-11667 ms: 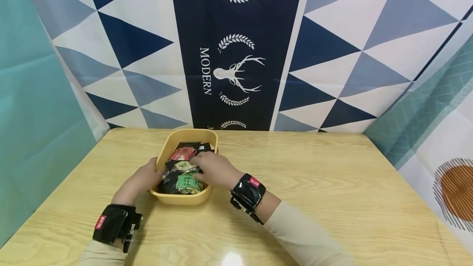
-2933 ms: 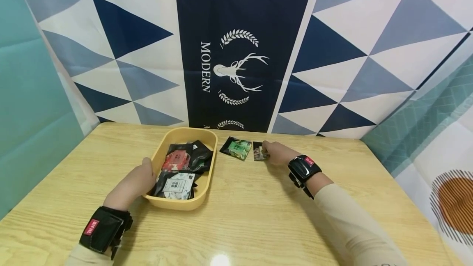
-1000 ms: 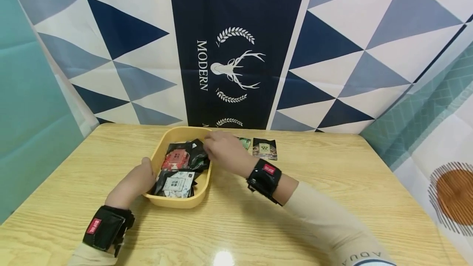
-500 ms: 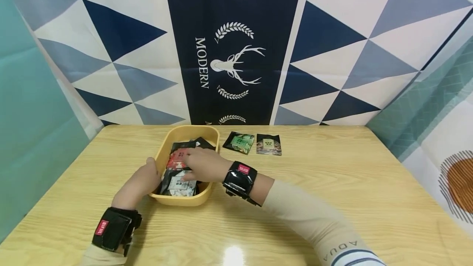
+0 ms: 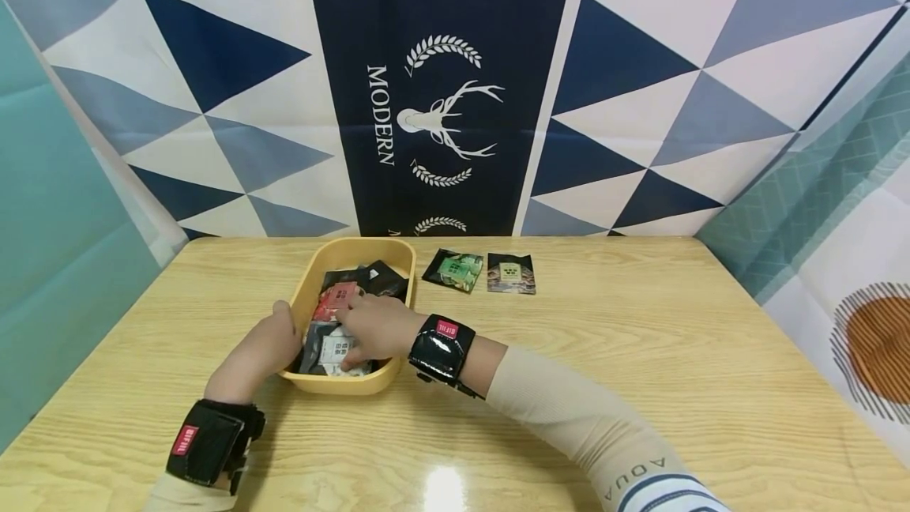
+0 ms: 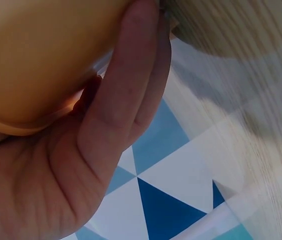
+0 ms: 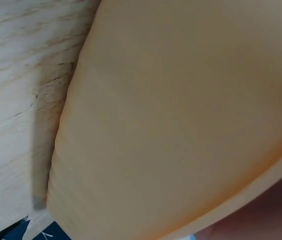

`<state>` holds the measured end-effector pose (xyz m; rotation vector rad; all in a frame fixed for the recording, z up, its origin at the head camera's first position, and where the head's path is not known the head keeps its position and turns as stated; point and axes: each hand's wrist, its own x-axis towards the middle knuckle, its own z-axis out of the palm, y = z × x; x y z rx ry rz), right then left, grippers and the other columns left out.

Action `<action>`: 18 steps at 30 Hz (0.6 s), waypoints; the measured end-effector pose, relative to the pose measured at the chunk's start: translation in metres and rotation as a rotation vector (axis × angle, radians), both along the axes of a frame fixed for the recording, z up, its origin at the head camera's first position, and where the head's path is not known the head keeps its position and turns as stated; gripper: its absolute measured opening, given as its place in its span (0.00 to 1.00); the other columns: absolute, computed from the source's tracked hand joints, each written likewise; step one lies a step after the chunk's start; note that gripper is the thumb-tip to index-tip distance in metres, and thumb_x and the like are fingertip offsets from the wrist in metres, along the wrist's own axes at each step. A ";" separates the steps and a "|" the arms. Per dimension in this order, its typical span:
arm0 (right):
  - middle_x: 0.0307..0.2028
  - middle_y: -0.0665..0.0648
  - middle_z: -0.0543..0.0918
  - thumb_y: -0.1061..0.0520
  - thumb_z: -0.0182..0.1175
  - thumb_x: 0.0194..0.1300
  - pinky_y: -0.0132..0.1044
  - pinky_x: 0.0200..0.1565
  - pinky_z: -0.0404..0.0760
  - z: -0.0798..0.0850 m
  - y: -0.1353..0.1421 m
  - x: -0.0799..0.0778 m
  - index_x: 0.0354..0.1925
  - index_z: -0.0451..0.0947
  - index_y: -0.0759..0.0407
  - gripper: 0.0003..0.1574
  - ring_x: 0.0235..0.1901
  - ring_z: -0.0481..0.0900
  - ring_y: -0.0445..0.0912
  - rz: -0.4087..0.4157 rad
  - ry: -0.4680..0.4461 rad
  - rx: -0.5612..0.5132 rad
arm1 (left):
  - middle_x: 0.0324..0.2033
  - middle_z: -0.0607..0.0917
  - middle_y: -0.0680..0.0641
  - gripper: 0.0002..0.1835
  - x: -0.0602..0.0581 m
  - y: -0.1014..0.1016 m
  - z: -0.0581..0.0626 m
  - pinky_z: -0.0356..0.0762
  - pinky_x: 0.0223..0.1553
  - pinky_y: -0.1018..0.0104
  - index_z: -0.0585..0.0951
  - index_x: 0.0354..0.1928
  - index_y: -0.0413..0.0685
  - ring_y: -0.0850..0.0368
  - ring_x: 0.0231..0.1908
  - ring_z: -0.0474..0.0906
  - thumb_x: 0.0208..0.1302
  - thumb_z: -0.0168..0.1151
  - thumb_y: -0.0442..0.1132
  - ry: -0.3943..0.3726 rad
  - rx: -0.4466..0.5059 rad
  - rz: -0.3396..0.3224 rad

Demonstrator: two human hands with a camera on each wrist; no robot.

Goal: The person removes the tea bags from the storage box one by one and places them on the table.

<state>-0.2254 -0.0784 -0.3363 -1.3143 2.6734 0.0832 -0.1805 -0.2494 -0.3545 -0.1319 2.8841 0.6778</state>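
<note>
A yellow plastic bin [image 5: 348, 385] stands on the table, holding several flat black sachets with coloured labels. My left hand [image 5: 266, 346] grips its left side; in the left wrist view the fingers [image 6: 126, 85] lie along the outer wall. Over the bin's right rim reaches my right hand [image 5: 377, 330], thumb and fingers spread apart at the white-labelled sachet [image 5: 332, 350]. Behind that one lies a red-labelled sachet [image 5: 334, 299], partly covered by the right fingers. A plain black sachet [image 5: 387, 279] is at the bin's far right. The right wrist view shows mostly the bin's outer wall [image 7: 170, 110].
Right of the bin, a green-labelled sachet [image 5: 455, 270] and a sachet with a pale yellow label [image 5: 512, 273] lie side by side near the table's back edge. A patterned curtain [image 5: 441, 93] hangs behind the wooden table [image 5: 604, 354].
The green and pale-yellow-labelled sachets have come out of the bin onto the table. My right hand has returned from them into the bin, down to the white-labelled sachet. My left hand keeps its grip.
</note>
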 end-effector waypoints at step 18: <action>0.34 0.47 0.78 0.57 0.63 0.59 0.28 0.31 0.72 0.008 0.016 -0.001 0.53 0.63 0.48 0.27 0.30 0.74 0.38 0.007 -0.292 -0.217 | 0.28 0.75 0.33 0.15 0.000 -0.001 0.005 0.72 0.26 0.60 0.55 0.48 0.21 0.50 0.26 0.75 0.66 0.37 0.31 -0.017 0.022 -0.013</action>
